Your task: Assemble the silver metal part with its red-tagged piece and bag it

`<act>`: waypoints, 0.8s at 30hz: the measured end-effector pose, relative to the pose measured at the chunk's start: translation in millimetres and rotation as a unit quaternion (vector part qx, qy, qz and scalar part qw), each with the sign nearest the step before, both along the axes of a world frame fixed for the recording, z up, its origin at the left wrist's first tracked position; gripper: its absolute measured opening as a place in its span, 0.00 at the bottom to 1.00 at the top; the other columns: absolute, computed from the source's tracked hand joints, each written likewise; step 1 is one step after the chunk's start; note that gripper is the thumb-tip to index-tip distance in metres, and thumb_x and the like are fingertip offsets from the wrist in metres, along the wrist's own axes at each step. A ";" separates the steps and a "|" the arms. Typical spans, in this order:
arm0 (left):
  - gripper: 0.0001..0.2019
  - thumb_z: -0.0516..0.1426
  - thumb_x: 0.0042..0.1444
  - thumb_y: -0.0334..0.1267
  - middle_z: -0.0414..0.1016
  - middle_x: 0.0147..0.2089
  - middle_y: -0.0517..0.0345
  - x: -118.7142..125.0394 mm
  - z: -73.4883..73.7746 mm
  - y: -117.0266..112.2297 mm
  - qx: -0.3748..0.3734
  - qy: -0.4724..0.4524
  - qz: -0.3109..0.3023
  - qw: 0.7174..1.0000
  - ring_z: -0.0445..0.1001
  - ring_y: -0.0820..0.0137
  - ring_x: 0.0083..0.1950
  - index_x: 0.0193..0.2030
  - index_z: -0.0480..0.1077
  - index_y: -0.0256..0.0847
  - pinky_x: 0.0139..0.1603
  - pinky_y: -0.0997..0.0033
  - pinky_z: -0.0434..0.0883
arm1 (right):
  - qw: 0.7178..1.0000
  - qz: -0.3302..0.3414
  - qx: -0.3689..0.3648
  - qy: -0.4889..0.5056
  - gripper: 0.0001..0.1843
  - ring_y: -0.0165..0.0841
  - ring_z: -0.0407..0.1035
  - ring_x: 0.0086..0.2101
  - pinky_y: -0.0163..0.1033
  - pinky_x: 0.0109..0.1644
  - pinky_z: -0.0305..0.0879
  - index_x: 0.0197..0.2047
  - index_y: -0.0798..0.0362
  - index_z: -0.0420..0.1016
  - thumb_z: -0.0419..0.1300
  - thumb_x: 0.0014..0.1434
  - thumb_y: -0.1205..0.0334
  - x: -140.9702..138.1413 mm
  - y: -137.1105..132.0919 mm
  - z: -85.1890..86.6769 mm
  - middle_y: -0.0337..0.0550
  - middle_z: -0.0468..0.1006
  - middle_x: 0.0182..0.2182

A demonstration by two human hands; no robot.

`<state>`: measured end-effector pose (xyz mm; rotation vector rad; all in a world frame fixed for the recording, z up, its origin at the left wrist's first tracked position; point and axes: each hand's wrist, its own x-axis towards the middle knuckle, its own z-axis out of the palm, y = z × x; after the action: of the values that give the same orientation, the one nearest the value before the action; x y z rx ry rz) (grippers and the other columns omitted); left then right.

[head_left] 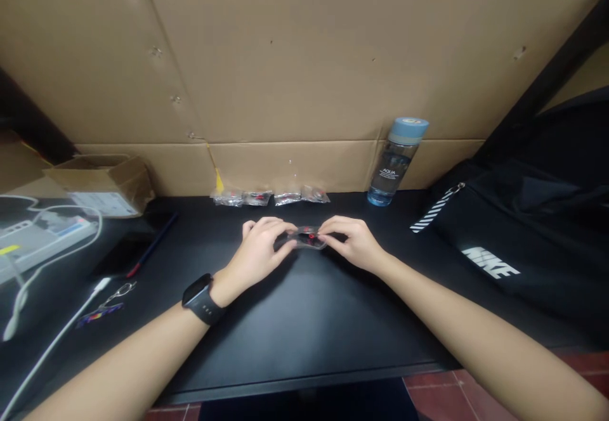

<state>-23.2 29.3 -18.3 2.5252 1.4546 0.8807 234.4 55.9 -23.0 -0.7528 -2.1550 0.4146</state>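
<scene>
Between my two hands is a small clear plastic packet (310, 238) with something red and dark inside, too small to name. My left hand (261, 243), with a black watch (203, 297) on its wrist, pinches the packet's left end. The right end is pinched between the thumb and fingers of my right hand (354, 240). Behind them, several similar clear packets (287, 198) lie in a row along the cardboard at the back of the black table (323, 332).
A water bottle (394, 167) with a blue lid stands at the back right, beside a black bag (514, 250). On the left are an open cardboard box (104, 183), a white power strip (52, 243), cables, a dark phone (126, 256), a pen (152, 246) and a keyring (107, 304).
</scene>
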 end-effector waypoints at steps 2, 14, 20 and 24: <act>0.07 0.60 0.65 0.44 0.82 0.51 0.58 0.0 -0.6 1.1 -0.006 -0.007 0.005 1.000 0.73 0.58 0.59 0.47 0.77 0.50 0.55 0.56 0.53 | 1.000 -0.003 -0.002 0.014 0.07 0.35 0.78 0.39 0.41 0.48 0.73 0.40 0.51 0.83 0.63 0.66 0.63 -0.2 -1.6 1.0 0.45 0.84 0.38; 0.07 0.62 0.62 0.45 0.82 0.50 0.61 -0.1 1.2 4.3 -0.105 -0.056 0.016 0.993 0.73 0.60 0.57 0.36 0.82 0.51 0.60 0.53 0.59 | 0.984 -0.039 -0.174 -0.006 0.06 0.39 0.75 0.49 0.47 0.56 0.67 0.33 0.51 0.82 0.66 0.61 0.60 4.0 7.7 -1.2 0.46 0.81 0.48; 0.09 0.60 0.60 0.42 0.81 0.51 0.62 2.1 -6.1 7.4 -0.148 -0.072 0.021 0.986 0.71 0.60 0.58 0.31 0.83 0.52 0.61 0.55 0.62 | 0.979 -0.052 -0.189 -0.049 0.08 0.40 0.73 0.51 0.49 0.62 0.61 0.31 0.51 0.82 0.67 0.60 0.58 3.1 5.0 -1.6 0.46 0.79 0.50; 0.13 0.57 0.63 0.45 0.80 0.52 0.60 6.3 -2.9 3.8 -0.145 -0.060 0.040 0.987 0.68 0.58 0.60 0.33 0.82 0.51 0.61 0.50 0.58 | 0.976 -0.076 -0.189 -0.081 0.14 0.40 0.71 0.51 0.49 0.59 0.60 0.29 0.50 0.82 0.63 0.64 0.56 0.7 1.6 -0.1 0.44 0.79 0.50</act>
<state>-16.9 33.1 -21.2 2.1810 1.5310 0.7547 235.1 57.5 -23.1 -1.1925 -2.1733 0.7160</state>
